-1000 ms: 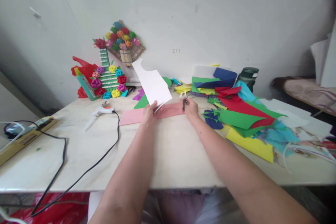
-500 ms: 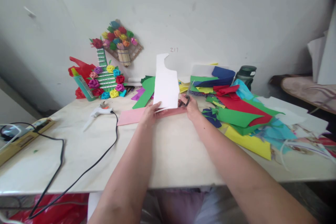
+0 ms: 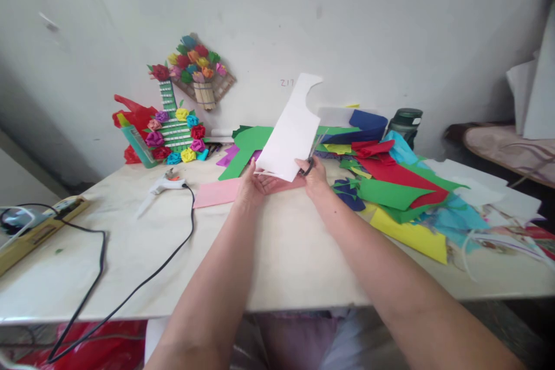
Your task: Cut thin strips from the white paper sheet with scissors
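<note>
Clamped in the right hand (image 3: 317, 177), mid-frame: metal scissors (image 3: 309, 167) and flat, scoop-edged white paper (image 3: 288, 134) — left hand (image 3: 255, 186) beneath, thumb and fingers apart.

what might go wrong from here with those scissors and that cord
The scissors share the right hand with the white sheet, so their blades might nick it.

The glue gun has a black cord hanging over the front of the table; a snag could drag the gun.
</note>
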A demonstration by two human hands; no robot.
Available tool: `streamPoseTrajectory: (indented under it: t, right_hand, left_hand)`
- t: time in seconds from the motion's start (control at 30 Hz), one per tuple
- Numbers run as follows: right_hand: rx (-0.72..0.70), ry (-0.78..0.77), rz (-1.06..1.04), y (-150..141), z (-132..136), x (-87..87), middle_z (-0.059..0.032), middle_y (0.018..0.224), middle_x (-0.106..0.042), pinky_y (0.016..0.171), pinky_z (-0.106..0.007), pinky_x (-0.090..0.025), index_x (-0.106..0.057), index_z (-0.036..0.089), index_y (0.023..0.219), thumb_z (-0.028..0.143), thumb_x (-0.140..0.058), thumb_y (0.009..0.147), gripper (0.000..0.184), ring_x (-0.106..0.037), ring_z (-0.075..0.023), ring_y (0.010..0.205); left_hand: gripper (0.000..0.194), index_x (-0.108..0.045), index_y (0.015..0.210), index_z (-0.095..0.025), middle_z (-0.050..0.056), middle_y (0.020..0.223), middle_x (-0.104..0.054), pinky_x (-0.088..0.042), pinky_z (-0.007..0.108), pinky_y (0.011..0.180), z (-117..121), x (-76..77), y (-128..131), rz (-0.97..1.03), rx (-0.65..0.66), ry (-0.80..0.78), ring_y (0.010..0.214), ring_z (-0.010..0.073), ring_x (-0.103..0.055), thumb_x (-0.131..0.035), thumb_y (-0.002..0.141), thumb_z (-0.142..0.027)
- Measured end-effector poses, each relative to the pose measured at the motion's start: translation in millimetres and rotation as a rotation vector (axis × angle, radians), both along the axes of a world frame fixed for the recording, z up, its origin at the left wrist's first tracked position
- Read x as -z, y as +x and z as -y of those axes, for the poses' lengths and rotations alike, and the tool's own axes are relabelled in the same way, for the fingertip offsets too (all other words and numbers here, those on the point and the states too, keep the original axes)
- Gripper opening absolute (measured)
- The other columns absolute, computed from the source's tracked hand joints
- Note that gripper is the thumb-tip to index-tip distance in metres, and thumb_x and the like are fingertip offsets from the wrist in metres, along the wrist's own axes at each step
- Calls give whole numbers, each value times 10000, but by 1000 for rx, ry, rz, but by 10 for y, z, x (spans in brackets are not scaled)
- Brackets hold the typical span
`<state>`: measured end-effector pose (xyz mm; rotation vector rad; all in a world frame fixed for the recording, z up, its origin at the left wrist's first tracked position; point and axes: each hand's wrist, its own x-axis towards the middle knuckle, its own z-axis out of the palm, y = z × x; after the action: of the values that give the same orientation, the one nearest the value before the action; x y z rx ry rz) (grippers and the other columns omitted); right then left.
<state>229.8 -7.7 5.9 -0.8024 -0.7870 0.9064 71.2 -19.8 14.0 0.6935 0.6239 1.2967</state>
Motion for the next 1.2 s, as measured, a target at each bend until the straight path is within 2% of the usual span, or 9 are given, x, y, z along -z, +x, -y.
streamPoseTrajectory:
  t: [0.17, 0.33, 0.43, 0.53, 0.7, 0.93, 1.07, 1.2]
  right_hand:
    - [112, -13, 59, -37, 48, -39, 54, 648, -520, 386, -178, -376, -432, 203, 793, 328, -653, 536, 361, -467, -69, 480]
    - [82, -19, 119, -111, 84, -22, 57, 629, -528, 432, -184, -411, -416, 204, 781, 354, -667, 535, 382, -493, -75, 506]
    - [9, -41, 109, -135, 116, -37, 60, 610, -547, 444, -188, -419, -437, 195, 850, 366, -705, 505, 470, -519, -77, 489]
    - [-47, -113, 153, -124, 135, -51, 72, 547, -550, 381, -181, -375, -434, 191, 939, 396, -707, 524, 538, -525, -88, 420]
    - [-209, -153, 326, -62, 133, -22, 58, 458, -542, 272, -153, -235, -505, 172, 828, 428, -658, 621, 364, -501, -87, 333]
    - [-464, -135, 601, 92, 223, -72, 18, 463, -561, 283, -155, -250, -539, 145, 691, 456, -621, 673, 321, -478, -72, 329]
    - [-652, -163, 710, 230, 271, -147, 12, 488, -571, 294, -159, -252, -534, 145, 698, 481, -610, 681, 345, -476, -71, 338]
    - [-722, -198, 788, 359, 299, -203, -1, 506, -580, 304, -169, -262, -537, 134, 679, 484, -597, 695, 355, -469, -69, 345]
  left_hand:
    - [154, -599, 841, -133, 55, 716, -663, -536, 254, 622, 15, 23, 114, 26, -45, -33, 613, 140, -644, -644, 718, -214]
    - [150, -591, 803, -114, 37, 654, -652, -513, 207, 521, -40, 63, 123, -10, -161, -77, 483, 101, -593, -670, 678, -137]
    - [136, -584, 801, -118, 22, 639, -646, -497, 187, 489, -92, 74, 72, 7, -219, -42, 455, 85, -573, -657, 685, -120]
    - [103, -568, 780, -129, 6, 627, -633, -495, 184, 507, -138, 67, -7, 37, -291, -41, 470, 79, -574, -638, 705, -117]
    - [97, -563, 777, -138, -12, 614, -612, -493, 181, 560, -205, 65, -154, 114, -408, -49, 487, 63, -570, -634, 714, -123]
    - [128, -565, 799, -145, -8, 628, -619, -491, 165, 564, -232, 83, -250, 181, -471, -33, 530, 63, -581, -650, 728, -208]
    - [106, -561, 778, -144, -6, 631, -619, -488, 163, 570, -216, 68, -253, 176, -498, -48, 541, 64, -582, -638, 741, -207]
    - [93, -568, 764, -141, -8, 642, -615, -485, 170, 578, -211, 62, -251, 160, -488, -44, 536, 60, -576, -645, 728, -179]
